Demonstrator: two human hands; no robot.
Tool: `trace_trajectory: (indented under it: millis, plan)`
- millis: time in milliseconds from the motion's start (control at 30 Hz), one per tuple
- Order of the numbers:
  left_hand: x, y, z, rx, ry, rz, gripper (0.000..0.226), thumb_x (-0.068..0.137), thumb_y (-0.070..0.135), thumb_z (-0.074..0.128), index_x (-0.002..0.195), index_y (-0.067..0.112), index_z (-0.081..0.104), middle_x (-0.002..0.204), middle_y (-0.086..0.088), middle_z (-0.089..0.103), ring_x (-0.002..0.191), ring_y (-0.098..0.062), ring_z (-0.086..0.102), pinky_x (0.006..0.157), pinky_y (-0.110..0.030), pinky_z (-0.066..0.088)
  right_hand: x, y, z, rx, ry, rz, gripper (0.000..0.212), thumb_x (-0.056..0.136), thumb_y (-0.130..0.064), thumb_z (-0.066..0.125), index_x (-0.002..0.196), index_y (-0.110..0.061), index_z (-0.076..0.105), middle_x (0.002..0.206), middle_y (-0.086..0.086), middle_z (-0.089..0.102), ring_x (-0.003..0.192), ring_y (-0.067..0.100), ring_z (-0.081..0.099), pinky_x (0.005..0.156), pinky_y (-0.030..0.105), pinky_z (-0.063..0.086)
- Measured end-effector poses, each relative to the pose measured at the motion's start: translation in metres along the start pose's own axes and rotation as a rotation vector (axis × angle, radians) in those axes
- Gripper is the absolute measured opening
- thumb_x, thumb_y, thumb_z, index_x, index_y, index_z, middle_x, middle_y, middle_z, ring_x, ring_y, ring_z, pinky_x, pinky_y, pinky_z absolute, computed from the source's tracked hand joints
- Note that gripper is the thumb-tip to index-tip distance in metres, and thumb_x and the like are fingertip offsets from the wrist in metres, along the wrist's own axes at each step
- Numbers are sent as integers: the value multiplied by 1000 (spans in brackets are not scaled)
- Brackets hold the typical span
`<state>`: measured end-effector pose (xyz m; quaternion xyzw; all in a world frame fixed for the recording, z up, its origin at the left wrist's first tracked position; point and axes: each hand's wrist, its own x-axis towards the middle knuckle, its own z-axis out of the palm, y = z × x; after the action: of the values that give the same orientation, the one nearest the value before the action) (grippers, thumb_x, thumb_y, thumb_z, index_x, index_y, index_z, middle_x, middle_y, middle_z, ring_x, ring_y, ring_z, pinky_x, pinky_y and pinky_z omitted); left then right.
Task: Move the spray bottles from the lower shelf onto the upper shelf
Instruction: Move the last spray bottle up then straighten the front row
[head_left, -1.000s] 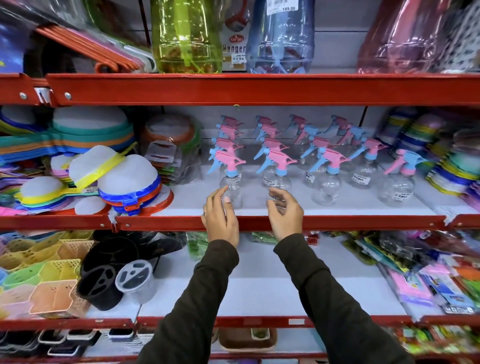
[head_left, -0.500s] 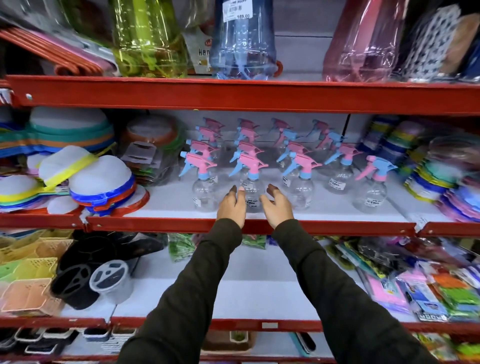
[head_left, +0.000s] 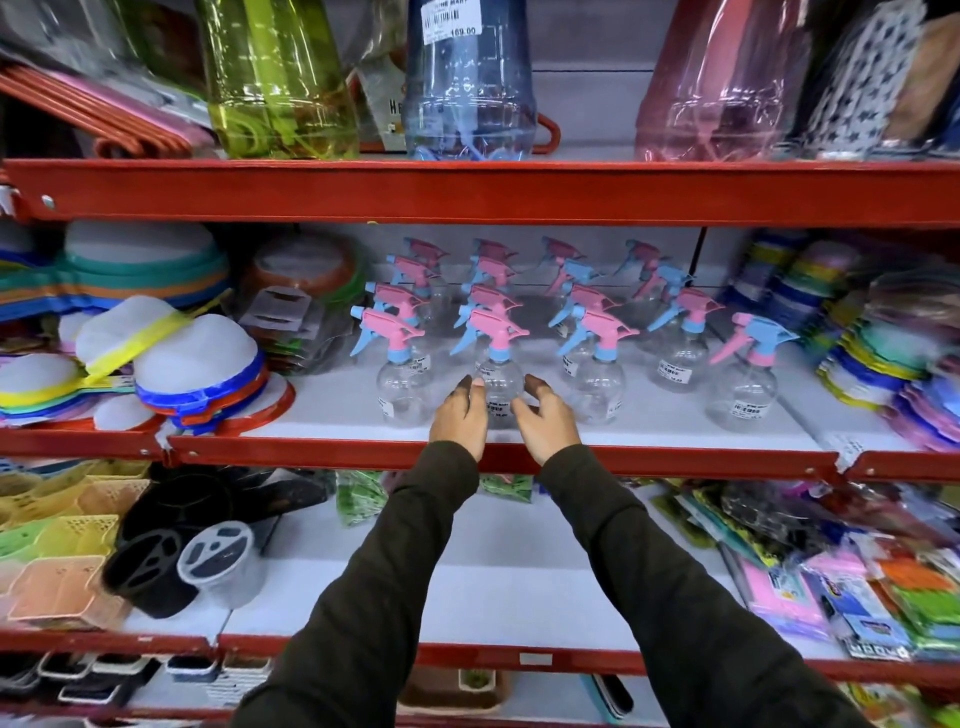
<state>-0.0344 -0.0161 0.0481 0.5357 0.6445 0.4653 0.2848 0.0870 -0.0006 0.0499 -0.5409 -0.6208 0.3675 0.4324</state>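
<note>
Several clear spray bottles with pink and blue trigger heads stand in rows on the white middle shelf (head_left: 649, 431). My left hand (head_left: 460, 423) and my right hand (head_left: 545, 423) flank the front middle spray bottle (head_left: 498, 376), one on each side of its round body. The fingers are curled and apart, close to the plastic; I cannot tell if they press it. The bottle stands upright on the shelf. Other front bottles stand to its left (head_left: 402, 389) and to its right (head_left: 595, 387). The shelf below (head_left: 493, 571) has a bare white stretch under my arms.
Large green (head_left: 280, 78), blue (head_left: 467, 88) and pink (head_left: 722, 78) jugs fill the top shelf above a red rail (head_left: 467, 189). Stacked sieves (head_left: 197, 364) sit left of the bottles, coloured stacks (head_left: 883, 343) right. Baskets and black cups (head_left: 156, 561) lie lower left, packets (head_left: 831, 571) lower right.
Both hands have come together from in front of two neighbouring bottles to either side of the one front middle bottle. The view has shifted left and slightly down.
</note>
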Motion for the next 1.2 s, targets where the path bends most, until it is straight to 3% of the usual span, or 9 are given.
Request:
trace_trajectory:
  millis: [100,233,433,567,733,833,967,1200]
  plan:
    - [-5,-1,3,-25,59,46,53,105,40,30,149,11,38,154,-12,41,141,-29,39,115,-30,25,-3,2,-3,36,22,-14,50,98,-19,53,146,-13,42,151,9,46,130,25,54,103,25,41]
    - [-18,-1,15,-59,214,112,42,105,35,37,135,8,47,137,-14,51,125,-30,50,102,-31,37,-11,7,-16,35,62,-66,43,98,-17,53,141,-15,49,145,6,50,114,15,55,96,21,40]
    - [-42,15,46,-49,403,205,28,102,28,41,117,11,57,121,-10,58,114,-30,54,100,-47,40,-19,22,-55,72,170,-110,38,94,-9,53,132,-12,58,133,5,59,104,13,58,94,19,45]
    - [-51,28,74,-101,298,254,26,104,25,41,121,15,58,124,-7,59,118,-25,54,104,-45,42,-22,39,-85,78,268,-129,37,93,-7,54,129,-13,60,127,3,58,95,6,57,85,5,43]
    - [-43,49,104,-42,76,180,43,105,33,36,143,16,46,148,-8,48,135,-23,45,106,-22,30,-12,48,-114,87,256,-72,42,95,-11,53,138,-13,52,138,8,51,113,19,58,102,29,46]
    - [-32,60,116,-22,2,90,51,105,38,31,150,14,37,157,-10,38,143,-25,36,115,-28,24,-2,47,-122,30,160,-17,48,98,-15,52,144,-11,44,147,11,48,124,24,56,104,27,42]
    - [-25,64,124,-72,-20,16,48,106,37,26,135,8,52,145,-19,51,132,-32,46,113,-35,30,5,47,-127,-94,61,2,53,98,-18,52,148,-9,39,149,14,48,132,31,51,113,38,39]
    - [-26,62,130,-53,-6,23,43,106,37,26,120,11,58,132,-19,59,119,-31,53,101,-30,34,3,50,-130,-133,30,-31,52,97,-18,53,147,-10,41,143,15,53,129,31,54,111,35,41]
